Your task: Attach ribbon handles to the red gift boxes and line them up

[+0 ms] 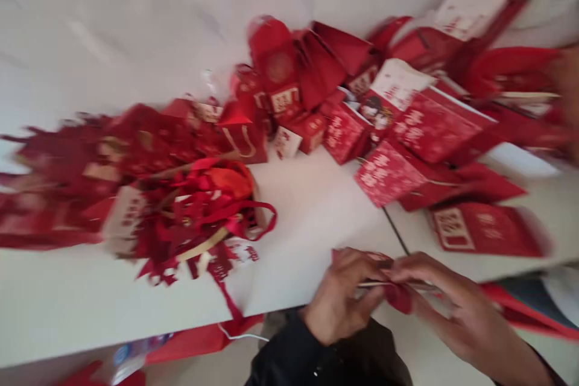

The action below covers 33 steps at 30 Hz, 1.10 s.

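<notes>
My left hand (341, 292) and my right hand (446, 298) meet over the table's near edge. Both are closed, fingers pinching a small red item (398, 298) with a thin pale strip running across it. Blur and my fingers hide most of it, so its exact kind cannot be made out. To the left of my hands, an open container (124, 223) is heaped with red ribbons (235, 211) and tags. Beyond my right hand lies a flat red packet (493, 228) with a pale printed label.
Red gift bags (246, 136) and printed boxes (391, 172) crowd the white table (298, 217) at the back and right. More red packaging (67, 163) piles up at left. A dark seam crosses the tabletop. Below the edge are a plastic bottle (129, 362) and red material (194, 341).
</notes>
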Motion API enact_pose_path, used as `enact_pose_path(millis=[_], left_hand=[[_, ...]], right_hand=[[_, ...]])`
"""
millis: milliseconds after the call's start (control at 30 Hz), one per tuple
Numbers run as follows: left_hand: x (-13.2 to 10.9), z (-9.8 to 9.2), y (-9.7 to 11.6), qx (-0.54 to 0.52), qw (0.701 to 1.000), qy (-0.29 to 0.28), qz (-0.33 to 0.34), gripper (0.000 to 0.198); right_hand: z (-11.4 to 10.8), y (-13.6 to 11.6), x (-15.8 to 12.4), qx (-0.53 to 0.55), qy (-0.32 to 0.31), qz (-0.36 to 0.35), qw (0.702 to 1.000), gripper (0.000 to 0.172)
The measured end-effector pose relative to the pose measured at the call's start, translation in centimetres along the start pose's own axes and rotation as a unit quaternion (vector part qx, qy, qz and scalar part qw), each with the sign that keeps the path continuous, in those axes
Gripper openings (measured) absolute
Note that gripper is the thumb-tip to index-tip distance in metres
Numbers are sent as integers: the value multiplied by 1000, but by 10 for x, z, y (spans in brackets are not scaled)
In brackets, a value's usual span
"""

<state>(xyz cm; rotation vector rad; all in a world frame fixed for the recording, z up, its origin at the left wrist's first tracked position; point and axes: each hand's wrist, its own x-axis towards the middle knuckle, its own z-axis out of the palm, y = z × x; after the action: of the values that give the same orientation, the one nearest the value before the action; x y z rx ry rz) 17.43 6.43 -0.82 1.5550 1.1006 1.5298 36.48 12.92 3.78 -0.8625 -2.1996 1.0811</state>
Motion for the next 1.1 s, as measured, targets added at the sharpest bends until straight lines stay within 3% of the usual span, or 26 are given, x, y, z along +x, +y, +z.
enact_pose_path(millis=[67,233,433,733,933,1100], left_hand=[[2,-1,2,-6,1000,-11,-18,9],[3,2,5,7,998,-50,-27,35],[2,6,0,26,999,-14,22,23],[-4,11,-2,21,999,-1,50,18],[-5,13,-3,8,999,1,42,24],[-4,9,-4,-2,999,-24,31,26]], right_hand=[[-3,-4,-3,18,-20,1,1000,9],[-6,-2,-4,40,-22,-1,999,20],[2,2,-13,42,48,-27,998,27],[7,-1,-17,42,69,-48,996,33],[10,-2,-22,78,77,16,994,34],[9,-5,-18,74,80,23,994,31]])
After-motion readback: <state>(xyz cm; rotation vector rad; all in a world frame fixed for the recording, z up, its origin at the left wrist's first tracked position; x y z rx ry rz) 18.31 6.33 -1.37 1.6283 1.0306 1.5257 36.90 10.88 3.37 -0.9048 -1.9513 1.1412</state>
